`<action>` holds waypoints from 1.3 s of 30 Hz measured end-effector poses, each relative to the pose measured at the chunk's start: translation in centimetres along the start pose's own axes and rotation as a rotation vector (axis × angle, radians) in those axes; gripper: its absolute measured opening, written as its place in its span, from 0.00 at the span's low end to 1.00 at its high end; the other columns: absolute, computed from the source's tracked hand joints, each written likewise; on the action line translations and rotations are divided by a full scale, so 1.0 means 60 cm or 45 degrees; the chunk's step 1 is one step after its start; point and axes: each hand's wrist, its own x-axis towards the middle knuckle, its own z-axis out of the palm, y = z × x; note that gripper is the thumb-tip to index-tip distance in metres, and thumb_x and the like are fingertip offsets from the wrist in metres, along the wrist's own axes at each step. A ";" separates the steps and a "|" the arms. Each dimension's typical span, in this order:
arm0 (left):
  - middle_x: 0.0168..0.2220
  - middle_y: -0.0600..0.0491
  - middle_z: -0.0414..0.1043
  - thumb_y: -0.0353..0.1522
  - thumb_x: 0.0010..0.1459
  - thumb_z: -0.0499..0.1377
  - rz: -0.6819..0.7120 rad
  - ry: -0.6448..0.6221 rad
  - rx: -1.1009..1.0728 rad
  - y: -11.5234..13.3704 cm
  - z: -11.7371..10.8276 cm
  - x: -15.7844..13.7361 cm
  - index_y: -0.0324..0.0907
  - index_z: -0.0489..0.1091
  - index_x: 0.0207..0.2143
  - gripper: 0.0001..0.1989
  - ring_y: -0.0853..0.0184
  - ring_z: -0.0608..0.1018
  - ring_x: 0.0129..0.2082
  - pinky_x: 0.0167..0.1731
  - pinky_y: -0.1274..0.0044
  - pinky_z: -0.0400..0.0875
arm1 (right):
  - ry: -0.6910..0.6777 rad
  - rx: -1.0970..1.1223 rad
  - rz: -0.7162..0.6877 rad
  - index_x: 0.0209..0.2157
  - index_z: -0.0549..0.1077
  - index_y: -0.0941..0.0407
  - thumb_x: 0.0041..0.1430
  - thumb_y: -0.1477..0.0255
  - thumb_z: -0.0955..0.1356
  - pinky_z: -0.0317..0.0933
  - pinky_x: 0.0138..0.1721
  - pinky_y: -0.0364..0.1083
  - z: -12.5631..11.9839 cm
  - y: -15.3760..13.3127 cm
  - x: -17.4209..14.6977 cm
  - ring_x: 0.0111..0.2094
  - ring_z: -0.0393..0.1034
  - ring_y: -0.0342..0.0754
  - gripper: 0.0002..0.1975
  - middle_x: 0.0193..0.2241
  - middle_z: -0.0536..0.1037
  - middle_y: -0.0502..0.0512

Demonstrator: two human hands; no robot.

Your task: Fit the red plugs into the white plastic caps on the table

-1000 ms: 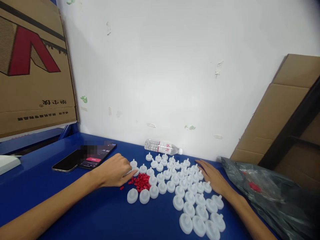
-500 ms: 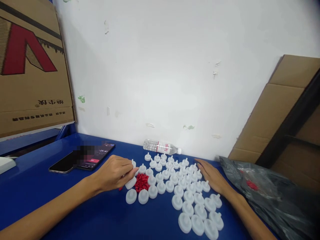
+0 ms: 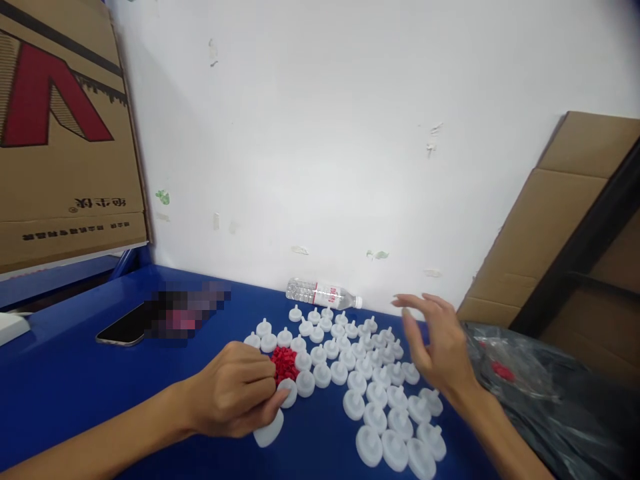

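Many white round plastic caps with thin spouts (image 3: 369,445) stand on the blue table, most of them spout up. They form a loose ring around a pile of small red pieces (image 3: 286,366) and a wider group to its right. My left hand (image 3: 239,390) is closed at the left of the red pile. Beneath its thumb and fingers a tilted white spouted cap (image 3: 269,430) shows, its spout hidden in the grip. Raised at the right edge of the group, my right hand (image 3: 440,343) is open, fingers apart, holding nothing.
A clear bottle (image 3: 324,293) lies along the wall. Phones (image 3: 123,325), partly pixelated, lie at left. A dark plastic bag (image 3: 550,427) with a clear bag of red pieces (image 3: 503,371) sits at right. Cardboard (image 3: 545,220) leans behind it; a printed carton (image 3: 70,180) stands at left.
My left hand has moved nearer and slightly right, uncovering caps left of the red pile. My right hand has lifted from beside the caps and shifted right, its fingers spreading.
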 end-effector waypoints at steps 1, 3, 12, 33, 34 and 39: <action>0.16 0.59 0.56 0.21 0.60 0.55 0.003 0.011 -0.006 0.004 0.003 0.000 0.43 0.56 0.21 0.18 0.71 0.55 0.17 0.19 0.71 0.45 | 0.000 0.071 -0.096 0.54 0.68 0.53 0.65 0.75 0.63 0.59 0.58 0.59 -0.005 -0.033 0.010 0.44 0.75 0.53 0.16 0.43 0.81 0.56; 0.17 0.59 0.56 0.20 0.60 0.55 -0.017 0.037 -0.010 0.008 0.009 -0.002 0.43 0.56 0.21 0.17 0.71 0.55 0.17 0.19 0.71 0.44 | -0.080 0.227 -0.254 0.54 0.67 0.54 0.65 0.75 0.64 0.58 0.55 0.59 -0.010 -0.098 0.021 0.40 0.75 0.51 0.17 0.41 0.81 0.55; 0.17 0.60 0.52 0.22 0.61 0.54 -0.079 0.174 -0.031 0.010 0.028 -0.019 0.44 0.54 0.23 0.16 0.69 0.54 0.18 0.22 0.70 0.42 | -0.168 0.343 -0.288 0.41 0.74 0.57 0.67 0.44 0.57 0.55 0.40 0.53 0.055 -0.241 -0.019 0.28 0.66 0.48 0.31 0.23 0.74 0.51; 0.19 0.58 0.61 0.30 0.66 0.51 -0.581 -0.448 0.019 -0.055 -0.055 0.010 0.42 0.60 0.23 0.15 0.70 0.61 0.18 0.23 0.74 0.51 | -0.356 0.424 -0.109 0.36 0.74 0.55 0.64 0.61 0.67 0.55 0.43 0.52 0.049 -0.229 -0.027 0.30 0.69 0.50 0.11 0.25 0.76 0.51; 0.18 0.58 0.62 0.32 0.66 0.52 -0.695 -0.570 0.034 -0.064 -0.063 0.010 0.42 0.62 0.23 0.16 0.71 0.61 0.18 0.22 0.75 0.51 | -0.365 0.421 -0.111 0.37 0.74 0.55 0.64 0.61 0.67 0.55 0.43 0.52 0.047 -0.224 -0.026 0.30 0.69 0.49 0.11 0.25 0.76 0.51; 0.24 0.56 0.73 0.36 0.60 0.61 -0.993 -0.981 -0.177 -0.080 -0.083 0.008 0.43 0.72 0.25 0.11 0.68 0.73 0.23 0.23 0.78 0.58 | -0.318 0.375 -0.195 0.37 0.74 0.57 0.66 0.62 0.65 0.54 0.35 0.50 0.039 -0.217 -0.018 0.26 0.65 0.48 0.13 0.22 0.73 0.51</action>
